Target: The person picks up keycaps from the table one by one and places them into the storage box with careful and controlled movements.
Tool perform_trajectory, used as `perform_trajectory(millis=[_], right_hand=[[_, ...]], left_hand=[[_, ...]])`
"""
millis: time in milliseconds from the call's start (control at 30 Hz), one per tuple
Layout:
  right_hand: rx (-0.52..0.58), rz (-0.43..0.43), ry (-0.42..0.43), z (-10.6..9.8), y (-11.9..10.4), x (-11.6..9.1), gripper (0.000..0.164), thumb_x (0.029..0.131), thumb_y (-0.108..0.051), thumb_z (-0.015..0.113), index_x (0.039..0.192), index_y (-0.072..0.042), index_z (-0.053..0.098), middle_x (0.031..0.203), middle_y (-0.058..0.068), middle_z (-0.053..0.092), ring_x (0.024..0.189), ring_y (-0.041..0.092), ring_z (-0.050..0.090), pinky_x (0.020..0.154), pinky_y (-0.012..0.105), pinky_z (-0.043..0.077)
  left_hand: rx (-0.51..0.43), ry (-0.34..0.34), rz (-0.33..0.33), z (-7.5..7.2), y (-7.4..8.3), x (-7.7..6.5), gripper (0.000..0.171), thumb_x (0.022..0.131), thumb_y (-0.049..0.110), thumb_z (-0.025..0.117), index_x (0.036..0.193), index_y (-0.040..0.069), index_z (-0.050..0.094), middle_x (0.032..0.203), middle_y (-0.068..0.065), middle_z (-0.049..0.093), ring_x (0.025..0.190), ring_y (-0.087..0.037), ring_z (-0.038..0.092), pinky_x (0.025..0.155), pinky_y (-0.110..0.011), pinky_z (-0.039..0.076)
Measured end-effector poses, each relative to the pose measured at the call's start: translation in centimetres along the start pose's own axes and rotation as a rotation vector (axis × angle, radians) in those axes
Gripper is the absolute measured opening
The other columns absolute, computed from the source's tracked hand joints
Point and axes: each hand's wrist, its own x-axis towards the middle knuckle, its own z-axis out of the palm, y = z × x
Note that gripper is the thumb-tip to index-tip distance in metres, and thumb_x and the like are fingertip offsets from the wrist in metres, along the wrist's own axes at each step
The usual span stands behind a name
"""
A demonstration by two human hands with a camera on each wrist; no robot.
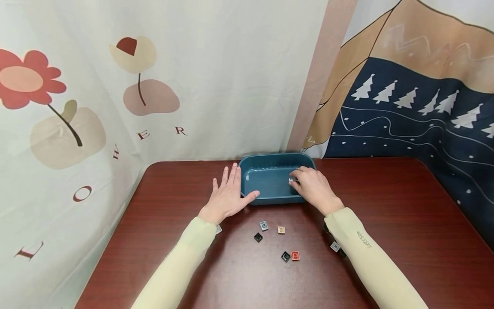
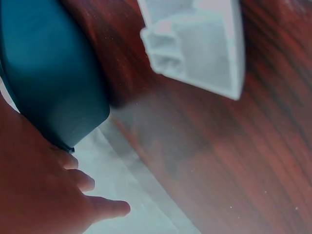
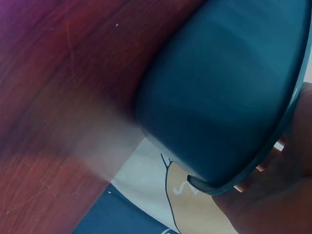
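A dark teal plastic tray (image 1: 278, 200) stands at the back of the table. My right hand (image 1: 314, 189) is over its right side, thumb and fingertips pinching a small white keycap (image 1: 291, 180); most of that keycap is hidden. Against the tray's left end rests my left hand (image 1: 227, 196), its fingers straight and spread and its thumb along the front rim. Just under the left wrist lies a whitish keycap (image 2: 207, 53), seen large in the left wrist view. In the right wrist view, the tray wall (image 3: 219, 92) hides the fingertips.
In front of the tray lie a blue-grey keycap (image 1: 263, 225), a yellow keycap (image 1: 281, 230), a black keycap (image 1: 258, 237), another black keycap (image 1: 285, 256) and a red keycap (image 1: 295, 255). A light keycap (image 1: 335, 246) and dark ones sit beside the right sleeve. A printed curtain (image 1: 231, 86) hangs behind.
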Motion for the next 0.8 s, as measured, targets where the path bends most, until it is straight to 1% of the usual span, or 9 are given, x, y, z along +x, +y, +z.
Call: perform_trajectory(millis=[100,233,400,533,800], right_hand=[[0.000,0.010,-0.007,-0.1,0.1,-0.1,0.031,0.094,-0.019,0.079,0.120,-0.002,0.076,0.105,0.014,0.072,0.092,0.029,0.068,0.081,0.045,0.058],[0.000,0.012,0.004,-0.4,0.1,-0.3,0.031,0.095,-0.022,0.077,0.120,-0.004,0.076,0.108,0.013,0.071,0.095,0.030,0.068,0.083,0.047,0.057],[0.015,0.005,0.028,-0.9,0.0,-0.8,0.033,0.098,-0.027,0.074,0.123,-0.005,0.075,0.114,0.013,0.071,0.102,0.031,0.068,0.088,0.051,0.054],[0.014,0.004,0.044,-1.4,-0.1,-1.5,0.036,0.099,-0.028,0.072,0.127,-0.006,0.073,0.121,0.014,0.069,0.107,0.032,0.066,0.091,0.052,0.052],[-0.007,0.006,0.097,-2.3,-0.4,-3.5,0.040,0.100,-0.031,0.071,0.134,-0.010,0.069,0.126,0.013,0.065,0.111,0.032,0.065,0.089,0.052,0.051]], left_hand=[[0.000,0.005,0.001,0.0,0.1,0.0,0.111,0.093,0.083,0.037,0.166,0.006,0.005,0.174,-0.011,0.000,0.159,-0.035,-0.001,0.120,-0.069,0.011],[-0.009,0.015,0.010,0.0,0.1,0.0,0.111,0.093,0.082,0.039,0.166,0.005,0.006,0.174,-0.012,0.002,0.159,-0.037,0.001,0.119,-0.070,0.013],[-0.012,0.010,0.009,-0.1,0.1,0.0,0.111,0.094,0.082,0.039,0.166,0.005,0.006,0.174,-0.011,-0.001,0.159,-0.037,0.000,0.119,-0.070,0.012],[-0.006,0.000,0.000,-0.1,0.0,0.0,0.111,0.093,0.082,0.038,0.166,0.006,0.004,0.174,-0.009,-0.004,0.159,-0.036,-0.001,0.120,-0.069,0.011],[-0.021,-0.003,-0.001,0.0,0.0,0.0,0.110,0.094,0.081,0.039,0.166,0.006,0.003,0.174,-0.010,-0.003,0.159,-0.036,-0.002,0.120,-0.068,0.010]])
